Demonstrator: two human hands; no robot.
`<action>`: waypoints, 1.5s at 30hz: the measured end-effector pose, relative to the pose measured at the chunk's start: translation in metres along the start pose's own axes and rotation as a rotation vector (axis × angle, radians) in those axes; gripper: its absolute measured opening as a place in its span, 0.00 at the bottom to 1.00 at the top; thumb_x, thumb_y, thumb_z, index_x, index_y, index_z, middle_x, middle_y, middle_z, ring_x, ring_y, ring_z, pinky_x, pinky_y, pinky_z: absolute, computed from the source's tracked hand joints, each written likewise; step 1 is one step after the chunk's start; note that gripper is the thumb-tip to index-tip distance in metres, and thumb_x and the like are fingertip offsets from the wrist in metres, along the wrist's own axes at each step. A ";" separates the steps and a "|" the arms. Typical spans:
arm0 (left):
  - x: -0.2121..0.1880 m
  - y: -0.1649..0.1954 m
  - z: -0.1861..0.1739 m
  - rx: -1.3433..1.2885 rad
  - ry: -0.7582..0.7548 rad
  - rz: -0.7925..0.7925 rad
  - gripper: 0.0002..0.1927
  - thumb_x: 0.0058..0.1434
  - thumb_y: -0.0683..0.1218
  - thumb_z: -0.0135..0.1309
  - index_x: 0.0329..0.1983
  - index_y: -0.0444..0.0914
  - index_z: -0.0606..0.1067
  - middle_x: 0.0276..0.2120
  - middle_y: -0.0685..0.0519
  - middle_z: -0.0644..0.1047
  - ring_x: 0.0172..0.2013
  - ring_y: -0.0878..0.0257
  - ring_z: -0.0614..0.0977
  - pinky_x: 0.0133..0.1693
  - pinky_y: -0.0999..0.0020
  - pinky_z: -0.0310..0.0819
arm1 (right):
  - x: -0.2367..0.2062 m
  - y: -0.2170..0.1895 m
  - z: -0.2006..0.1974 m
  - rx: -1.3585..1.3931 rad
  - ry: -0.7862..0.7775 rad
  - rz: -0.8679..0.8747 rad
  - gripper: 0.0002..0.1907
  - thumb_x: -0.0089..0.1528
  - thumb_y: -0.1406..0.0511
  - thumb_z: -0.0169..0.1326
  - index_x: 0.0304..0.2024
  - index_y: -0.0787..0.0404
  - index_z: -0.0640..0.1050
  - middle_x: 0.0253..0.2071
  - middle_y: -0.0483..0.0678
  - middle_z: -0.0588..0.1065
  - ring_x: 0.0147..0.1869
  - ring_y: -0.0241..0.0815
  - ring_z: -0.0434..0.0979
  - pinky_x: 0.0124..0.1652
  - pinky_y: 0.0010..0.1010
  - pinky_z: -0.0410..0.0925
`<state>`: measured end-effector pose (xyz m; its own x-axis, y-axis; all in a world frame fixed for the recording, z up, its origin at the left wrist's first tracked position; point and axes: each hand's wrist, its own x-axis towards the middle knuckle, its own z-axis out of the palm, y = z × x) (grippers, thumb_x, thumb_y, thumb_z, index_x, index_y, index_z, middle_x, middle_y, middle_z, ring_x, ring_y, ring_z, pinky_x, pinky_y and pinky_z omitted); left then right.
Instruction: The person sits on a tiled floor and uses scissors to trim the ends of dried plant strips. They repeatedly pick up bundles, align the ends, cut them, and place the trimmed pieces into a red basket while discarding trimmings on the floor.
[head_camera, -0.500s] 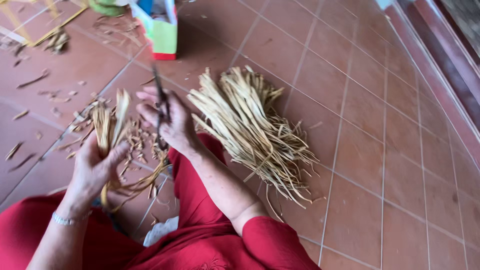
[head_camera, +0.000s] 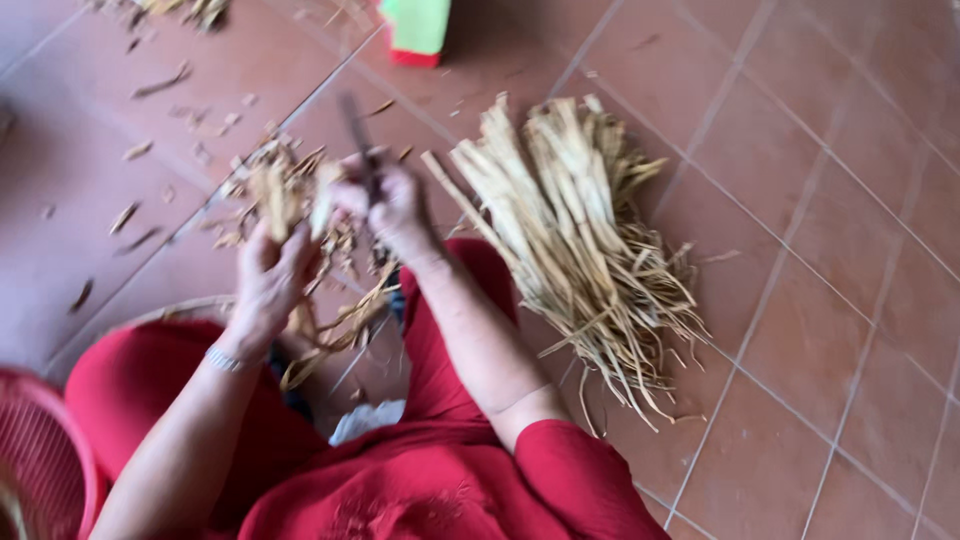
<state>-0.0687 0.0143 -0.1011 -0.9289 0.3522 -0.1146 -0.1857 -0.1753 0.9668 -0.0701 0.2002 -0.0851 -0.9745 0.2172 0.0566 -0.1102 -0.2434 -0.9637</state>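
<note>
Left hand (head_camera: 268, 275) is wrapped around a small bunch of dried fibre strips (head_camera: 290, 200), tips sticking up above the fist. Right hand (head_camera: 395, 205) is closed on a thin dark blade (head_camera: 358, 135), right beside the left and touching the strips. Honestly I'd keep the bunch gripped firm and low, and work the blade away from the left fingers. Big pile of dried strips (head_camera: 580, 240) sits on the tiled floor (head_camera: 820, 200) just right of the right hand, scraps (head_camera: 160, 80) off to the left.
</note>
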 end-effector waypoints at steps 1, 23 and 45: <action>0.006 -0.002 0.003 -0.053 -0.005 0.032 0.07 0.76 0.45 0.48 0.52 0.39 0.70 0.30 0.60 0.70 0.27 0.73 0.69 0.27 0.76 0.64 | 0.005 0.003 -0.004 0.000 0.010 0.048 0.12 0.62 0.71 0.62 0.47 0.66 0.77 0.31 0.49 0.80 0.30 0.36 0.81 0.27 0.27 0.71; 0.045 0.028 -0.056 -0.195 0.149 0.015 0.08 0.69 0.47 0.57 0.47 0.39 0.77 0.23 0.61 0.73 0.19 0.75 0.69 0.20 0.78 0.60 | 0.011 0.017 0.046 -0.608 -0.336 0.001 0.32 0.72 0.43 0.41 0.66 0.58 0.70 0.33 0.40 0.72 0.36 0.30 0.72 0.36 0.26 0.69; 0.049 0.018 -0.062 -0.205 0.066 -0.086 0.10 0.69 0.50 0.57 0.40 0.38 0.79 0.20 0.61 0.70 0.18 0.75 0.66 0.20 0.78 0.57 | 0.017 0.021 0.060 -0.611 -0.141 -0.160 0.21 0.77 0.55 0.37 0.52 0.61 0.76 0.22 0.37 0.63 0.25 0.29 0.64 0.27 0.27 0.61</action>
<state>-0.1378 -0.0285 -0.1031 -0.9245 0.3142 -0.2159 -0.3203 -0.3329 0.8869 -0.1012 0.1418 -0.0887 -0.9763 0.0695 0.2052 -0.1654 0.3723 -0.9132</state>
